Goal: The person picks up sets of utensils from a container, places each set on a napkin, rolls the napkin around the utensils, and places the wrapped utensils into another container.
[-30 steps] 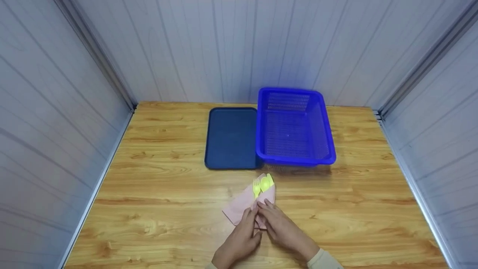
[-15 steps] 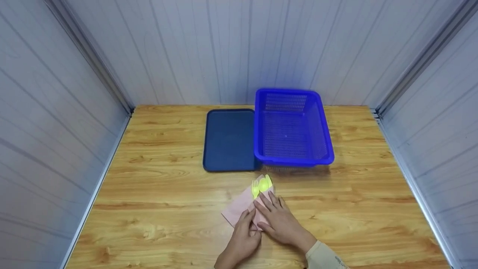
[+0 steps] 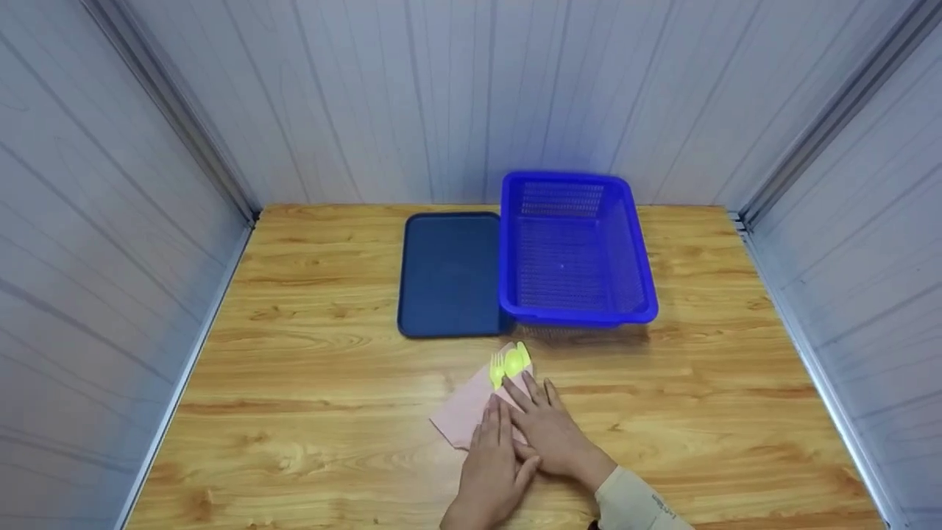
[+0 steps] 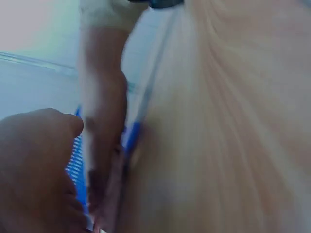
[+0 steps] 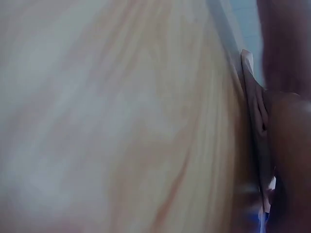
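A folded pink napkin (image 3: pixel 464 412) lies slantwise on the wooden table. From its fold stick out the heads of a yellow fork (image 3: pixel 497 368), a yellow spoon (image 3: pixel 514 362) and a yellow knife (image 3: pixel 523 354). My right hand (image 3: pixel 550 434) rests flat on the napkin's right part, fingers spread just below the cutlery. Beside it my left hand (image 3: pixel 491 471) presses on the fold with its fingers straight and together. The cutlery handles are hidden under the fold and the hands. In the right wrist view the napkin's edge (image 5: pixel 257 111) shows side-on beneath the right hand.
Behind the napkin stands a blue plastic basket (image 3: pixel 581 318), its left side over the edge of a dark blue tray (image 3: pixel 449 276). White panelled walls (image 3: pixel 456 96) enclose the wooden table (image 3: pixel 309 383) at the back and on both sides.
My left hand has moved from gripping the napkin's lower edge to lying with straight fingers on the fold. The right hand's fingers have spread out flat over the napkin.
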Available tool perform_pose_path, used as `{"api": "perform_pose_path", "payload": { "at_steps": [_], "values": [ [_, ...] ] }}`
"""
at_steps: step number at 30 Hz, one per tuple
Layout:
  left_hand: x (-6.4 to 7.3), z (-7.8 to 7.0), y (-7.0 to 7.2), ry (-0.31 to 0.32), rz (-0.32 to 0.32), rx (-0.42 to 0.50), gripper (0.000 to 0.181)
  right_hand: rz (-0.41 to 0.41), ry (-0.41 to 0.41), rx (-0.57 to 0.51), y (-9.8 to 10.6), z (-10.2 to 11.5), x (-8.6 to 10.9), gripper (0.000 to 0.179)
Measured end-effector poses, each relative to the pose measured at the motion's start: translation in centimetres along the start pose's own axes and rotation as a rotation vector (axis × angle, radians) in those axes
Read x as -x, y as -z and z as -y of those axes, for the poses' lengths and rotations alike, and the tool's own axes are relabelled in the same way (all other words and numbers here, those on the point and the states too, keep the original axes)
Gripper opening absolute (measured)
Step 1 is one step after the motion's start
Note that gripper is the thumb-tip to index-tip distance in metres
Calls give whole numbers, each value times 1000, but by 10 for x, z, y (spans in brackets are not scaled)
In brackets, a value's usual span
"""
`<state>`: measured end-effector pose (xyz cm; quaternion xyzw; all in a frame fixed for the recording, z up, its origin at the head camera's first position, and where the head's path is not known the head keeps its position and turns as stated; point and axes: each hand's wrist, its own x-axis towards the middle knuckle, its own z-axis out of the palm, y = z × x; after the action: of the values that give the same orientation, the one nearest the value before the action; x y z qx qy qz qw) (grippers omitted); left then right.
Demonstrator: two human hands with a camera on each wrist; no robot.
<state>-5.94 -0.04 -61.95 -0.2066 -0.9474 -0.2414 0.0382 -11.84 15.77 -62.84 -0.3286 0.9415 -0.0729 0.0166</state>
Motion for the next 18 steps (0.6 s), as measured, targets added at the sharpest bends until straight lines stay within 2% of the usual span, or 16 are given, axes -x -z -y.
{"api": "perform_pose_path", "payload": {
  "at_steps": [4, 8, 12, 15, 18],
  "values": [
    [-3, 0, -6, 61, 40, -12, 92, -18, -16, -39, -1, -6, 0, 81],
    [-5, 2, -3, 64, 60, -41, 91, -34, -72, -57, -1, -12, -4, 94],
    [-6, 3, 5, 76, 115, -32, 89, -7, -103, -62, -1, -18, -7, 103],
    [-7, 6, 11, 87, 145, 1, 85, 8, -111, -94, -2, -24, -9, 98],
    [-6, 9, 13, 94, 165, 16, 83, -41, -137, -112, -3, -32, -13, 85]
  ]
}}
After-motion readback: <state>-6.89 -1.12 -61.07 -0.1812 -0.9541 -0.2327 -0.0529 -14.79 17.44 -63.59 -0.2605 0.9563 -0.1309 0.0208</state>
